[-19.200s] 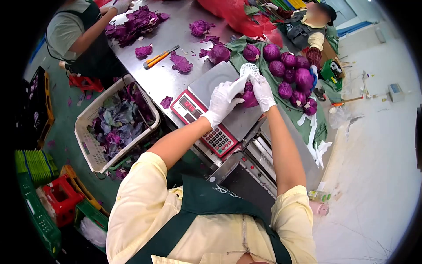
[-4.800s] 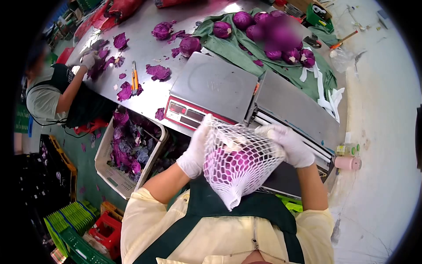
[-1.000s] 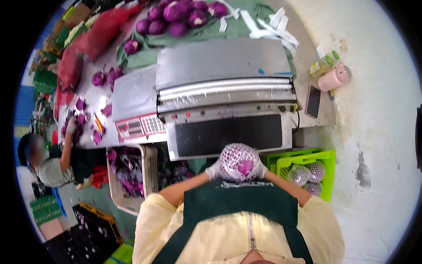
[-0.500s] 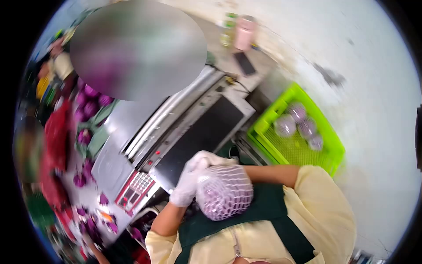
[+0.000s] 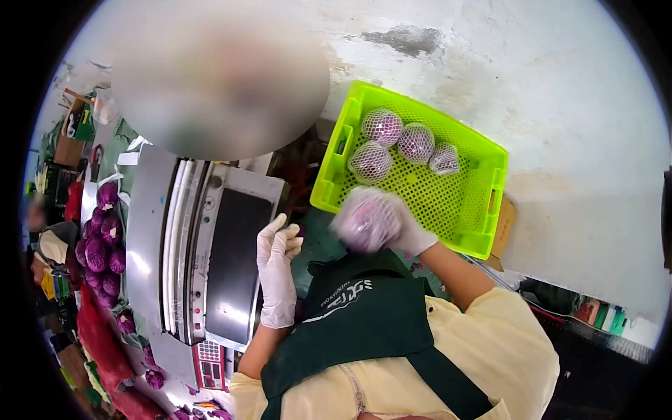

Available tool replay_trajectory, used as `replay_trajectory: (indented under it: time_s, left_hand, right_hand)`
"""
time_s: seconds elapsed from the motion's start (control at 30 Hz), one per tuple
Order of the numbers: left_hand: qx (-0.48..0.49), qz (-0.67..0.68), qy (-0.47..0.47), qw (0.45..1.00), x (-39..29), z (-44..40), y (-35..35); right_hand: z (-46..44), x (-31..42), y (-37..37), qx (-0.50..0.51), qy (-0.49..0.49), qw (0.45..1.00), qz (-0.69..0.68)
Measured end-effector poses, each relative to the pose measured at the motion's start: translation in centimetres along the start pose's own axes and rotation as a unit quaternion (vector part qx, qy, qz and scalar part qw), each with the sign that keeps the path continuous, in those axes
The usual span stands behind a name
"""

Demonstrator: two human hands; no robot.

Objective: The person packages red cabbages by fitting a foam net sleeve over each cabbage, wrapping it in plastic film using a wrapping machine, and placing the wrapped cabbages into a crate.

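My gloved right hand [image 5: 411, 227] is closed around a purple cabbage [image 5: 366, 220] in a white foam net, blurred by motion. The cabbage is just outside the near edge of a bright green crate [image 5: 337, 157]. My gloved left hand [image 5: 278, 273] is open beside the wrapping machine [image 5: 239, 259], its fingers loosely bent and nothing in them. Inside the crate, several netted cabbages [image 5: 416, 143] sit grouped toward the far left.
Steel wrapping gear with film rollers [image 5: 183, 245] stands to the left, with a red scale [image 5: 209, 369] at its near end. Loose purple cabbages [image 5: 101, 248] are piled farther left. A cardboard box [image 5: 505, 227] is by the crate. A grey oval blurs the upper left.
My view has turned toward the crate. Both hands were together at the netted cabbage; now my left hand is off it, and my right hand has carried it to the crate's side.
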State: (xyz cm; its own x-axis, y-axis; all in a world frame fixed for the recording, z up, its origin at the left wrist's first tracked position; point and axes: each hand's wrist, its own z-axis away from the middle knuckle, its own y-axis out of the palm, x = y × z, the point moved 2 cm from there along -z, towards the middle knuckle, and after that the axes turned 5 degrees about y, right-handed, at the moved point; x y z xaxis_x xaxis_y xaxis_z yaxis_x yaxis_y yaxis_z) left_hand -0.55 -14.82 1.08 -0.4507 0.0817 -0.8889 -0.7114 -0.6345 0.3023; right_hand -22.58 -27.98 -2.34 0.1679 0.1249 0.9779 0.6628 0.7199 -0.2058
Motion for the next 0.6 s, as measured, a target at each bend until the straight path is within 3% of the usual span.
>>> replay_trajectory:
  time_s: [0.03,0.07,0.1,0.13,0.17,0.23,0.27,0.3,0.37,0.4,0.43,0.47,0.53,0.57,0.6]
  left_hand:
    - [0.000,-0.021,-0.007,1.000,0.7,-0.2,0.0]
    - [0.003,-0.016,-0.034,0.999,2.0,-0.8,-1.0]
    - [0.011,-0.015,-0.045,0.999,2.9,-1.0,-2.0]
    - [0.017,-0.013,-0.053,0.998,3.3,-1.2,-2.5]
    - [0.006,-0.014,-0.048,0.999,3.3,-1.3,-2.5]
    - [0.005,-0.027,-0.042,0.999,3.2,-0.6,-3.1]
    - [-0.001,-0.033,-0.046,0.998,3.3,-0.3,-3.6]
    - [-0.004,-0.064,-0.050,0.997,2.7,0.2,-3.5]
    - [-0.015,-0.073,-0.054,0.996,1.6,1.8,-3.7]
    - [-0.010,-0.059,-0.055,0.997,1.2,2.8,-4.3]
    - [-0.015,-0.047,-0.047,0.998,1.3,3.9,-5.3]
    - [-0.024,-0.032,-0.032,0.999,1.3,4.1,-6.6]
    - [-0.059,-0.011,0.055,0.997,0.3,5.6,-8.9]
    - [-0.081,0.002,0.085,0.993,-0.3,6.4,-10.3]
    - [-0.110,0.004,0.115,0.987,-1.0,7.2,-12.0]
  right_hand:
    - [0.5,-1.9,-2.5,-0.073,-0.014,0.994,0.086]
    - [2.1,-4.2,-4.0,-0.126,0.129,0.975,-0.127]
    - [2.9,-10.3,-5.8,-0.135,0.202,0.923,-0.298]
    - [3.9,-16.4,-7.6,-0.172,0.266,0.830,-0.458]
    - [3.7,-18.4,-8.9,-0.184,0.311,0.763,-0.536]
    - [2.4,-20.6,-9.6,-0.300,0.399,0.695,-0.517]
    - [1.6,-21.3,-9.6,-0.322,0.412,0.686,-0.505]
    - [0.9,-22.0,-9.5,-0.334,0.425,0.683,-0.490]
    - [-0.5,-24.6,-8.7,-0.339,0.320,0.798,-0.383]
    - [-0.2,-22.1,-8.7,-0.293,0.376,0.796,-0.374]
    - [0.2,-19.9,-7.9,-0.272,0.363,0.802,-0.389]
    - [-0.8,-18.3,-7.7,-0.187,0.320,0.845,-0.385]
    - [-2.3,-22.1,-8.9,0.058,0.222,0.853,-0.469]
    - [-2.5,-23.5,-10.5,-0.068,0.250,0.951,-0.167]
    - [-2.8,-21.7,-11.3,-0.202,0.223,0.942,0.152]
